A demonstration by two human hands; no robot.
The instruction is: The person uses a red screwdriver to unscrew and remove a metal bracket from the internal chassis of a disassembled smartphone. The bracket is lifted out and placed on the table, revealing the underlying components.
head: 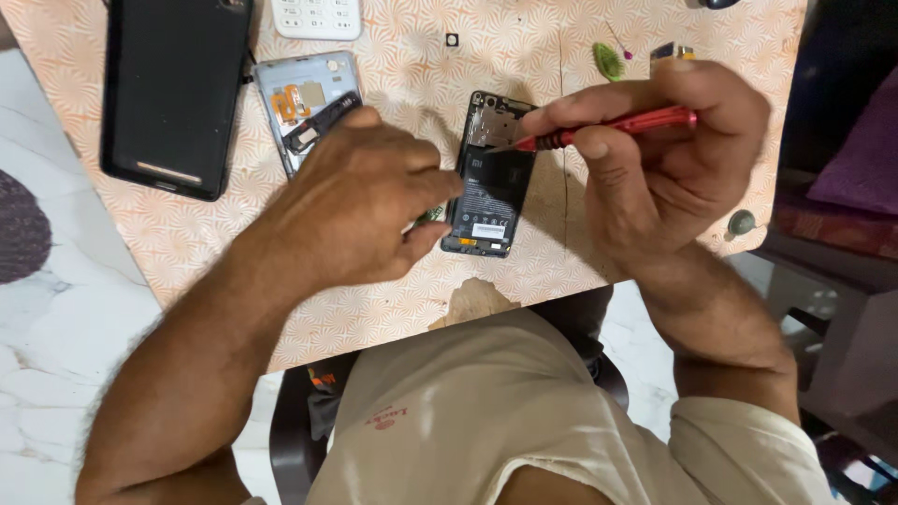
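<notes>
We steady an opened phone and work a red screwdriver into its top end.

Going left to right: a dark tablet (175, 93) lies near the table's (412, 309) far left corner, beside it a grey back cover (304, 105) partly under our left hand (360, 210), whose fingers press together against the left side of the open phone (491, 178), pinning it near the table's middle. Our right hand (655, 154) pinches the red screwdriver (613, 126), its tip touching the phone's upper part. We judge the tip could slip off and gouge the board or the black battery just below if the phone shifts under pressure, and any loose small part could roll off the near edge. No tray or dish for parts shows; a tiny black square piece (452, 39) and a green pick (608, 61) lie bare near the far edge.
</notes>
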